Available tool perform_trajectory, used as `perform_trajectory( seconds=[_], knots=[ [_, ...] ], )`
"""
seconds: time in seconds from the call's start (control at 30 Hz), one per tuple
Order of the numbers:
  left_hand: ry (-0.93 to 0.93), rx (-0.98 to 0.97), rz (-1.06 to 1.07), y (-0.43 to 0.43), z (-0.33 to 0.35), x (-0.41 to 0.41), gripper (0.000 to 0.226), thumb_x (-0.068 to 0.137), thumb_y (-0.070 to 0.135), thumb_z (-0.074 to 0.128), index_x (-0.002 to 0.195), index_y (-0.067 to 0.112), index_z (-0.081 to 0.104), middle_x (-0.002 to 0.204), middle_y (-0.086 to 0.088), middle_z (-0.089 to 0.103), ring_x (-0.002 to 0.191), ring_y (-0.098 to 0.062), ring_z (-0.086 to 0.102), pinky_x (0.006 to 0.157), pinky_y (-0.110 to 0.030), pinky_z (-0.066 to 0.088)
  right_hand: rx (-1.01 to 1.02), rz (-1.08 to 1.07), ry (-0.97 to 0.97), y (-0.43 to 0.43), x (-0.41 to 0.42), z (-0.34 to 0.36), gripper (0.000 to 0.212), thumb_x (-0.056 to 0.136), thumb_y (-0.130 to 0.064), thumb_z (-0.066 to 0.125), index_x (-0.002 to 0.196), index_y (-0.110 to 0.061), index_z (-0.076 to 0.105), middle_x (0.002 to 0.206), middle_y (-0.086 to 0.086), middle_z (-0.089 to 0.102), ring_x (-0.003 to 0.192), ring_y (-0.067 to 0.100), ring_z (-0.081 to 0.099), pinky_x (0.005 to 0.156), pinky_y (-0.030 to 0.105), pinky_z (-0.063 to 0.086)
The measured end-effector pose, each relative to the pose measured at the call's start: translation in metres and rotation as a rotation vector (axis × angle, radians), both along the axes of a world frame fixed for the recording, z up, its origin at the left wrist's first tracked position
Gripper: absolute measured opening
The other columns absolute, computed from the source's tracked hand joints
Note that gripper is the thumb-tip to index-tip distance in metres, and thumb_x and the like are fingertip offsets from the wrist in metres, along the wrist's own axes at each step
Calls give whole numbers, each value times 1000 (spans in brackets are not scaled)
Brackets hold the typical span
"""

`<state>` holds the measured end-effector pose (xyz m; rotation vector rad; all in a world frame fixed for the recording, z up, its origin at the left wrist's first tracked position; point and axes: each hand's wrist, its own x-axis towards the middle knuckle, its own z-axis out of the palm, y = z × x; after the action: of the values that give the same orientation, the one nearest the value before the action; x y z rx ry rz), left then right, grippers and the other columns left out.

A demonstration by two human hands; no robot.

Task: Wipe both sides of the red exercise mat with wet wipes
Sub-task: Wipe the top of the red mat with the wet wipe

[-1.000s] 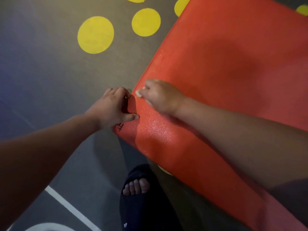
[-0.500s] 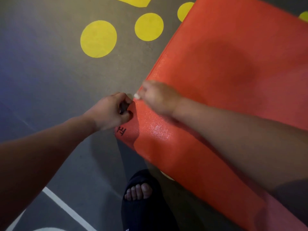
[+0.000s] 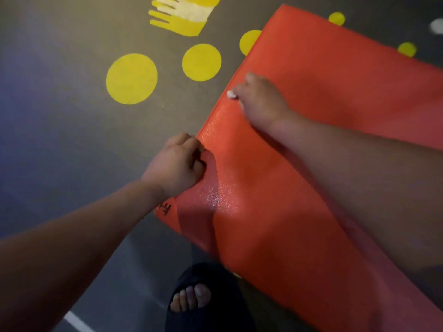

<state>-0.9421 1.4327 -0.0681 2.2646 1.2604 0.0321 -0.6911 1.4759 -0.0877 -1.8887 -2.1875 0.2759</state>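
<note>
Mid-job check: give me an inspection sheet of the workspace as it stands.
Surface: dark grey floor with yellow circles and a yellow hand shape.
Job's things: red exercise mat on the floor, wet sheen near its close corner; wet wipe mostly hidden in the right hand.
Clutter: nothing seen.
Hands: left hand grips the mat's edge; right hand holds the wipe on the mat.
Cables: nothing seen.
Surroundings: foot in a black sandal; white floor line.
</note>
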Motion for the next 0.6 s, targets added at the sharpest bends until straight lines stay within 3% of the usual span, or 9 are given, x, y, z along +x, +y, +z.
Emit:
perform_trajectory(
  seconds=[0.07,0.13,0.27,0.37,0.43,0.53,0.6],
  knots=[
    [-16,22,-77,-2,1,11,42,74,22,50,111,13,67,112,-8,60,106,-32,56,95,-37,49,-4,-207,-64,16,35,-2,28,102,-19,46,114,-2,66,111,29,57,103,45,58,87,46,43],
    [-15,39,-123,-1,2,18,43,75,22,50,114,13,68,113,-8,61,107,-33,57,97,-40,49,-17,-304,-57,18,45,-6,26,100,-17,46,112,-3,64,112,28,58,103,44,58,88,46,43],
    [-32,26,-101,2,3,22,35,78,20,53,108,14,70,110,-6,63,106,-31,60,96,-39,50,-40,-15,90,-28,3,-8,22,87,-7,50,101,-6,67,91,25,60,84,43,61,77,46,48],
    [-16,32,-87,2,3,24,31,79,21,51,102,15,71,109,-5,64,106,-30,60,96,-40,51,-97,275,33,-75,-13,-12,32,87,-9,46,114,-3,62,96,27,61,93,43,63,96,50,49],
    [-11,44,-80,2,3,28,31,79,24,48,98,15,71,106,-5,64,104,-31,60,94,-41,50,-94,318,82,-91,-5,-10,37,91,-16,48,122,-3,63,104,21,62,99,40,62,88,49,53],
    [-9,62,-58,4,3,37,33,78,29,42,91,16,69,101,-5,64,100,-33,59,91,-43,51,34,273,117,-97,11,3,22,94,-25,56,100,-11,72,108,19,61,85,36,59,69,42,53],
    [-21,66,-39,5,2,42,32,78,29,41,88,16,68,99,-5,64,100,-33,59,90,-43,50,90,239,132,-97,16,10,20,92,-25,59,91,-8,69,108,19,58,87,34,56,74,41,49]
  ],
)
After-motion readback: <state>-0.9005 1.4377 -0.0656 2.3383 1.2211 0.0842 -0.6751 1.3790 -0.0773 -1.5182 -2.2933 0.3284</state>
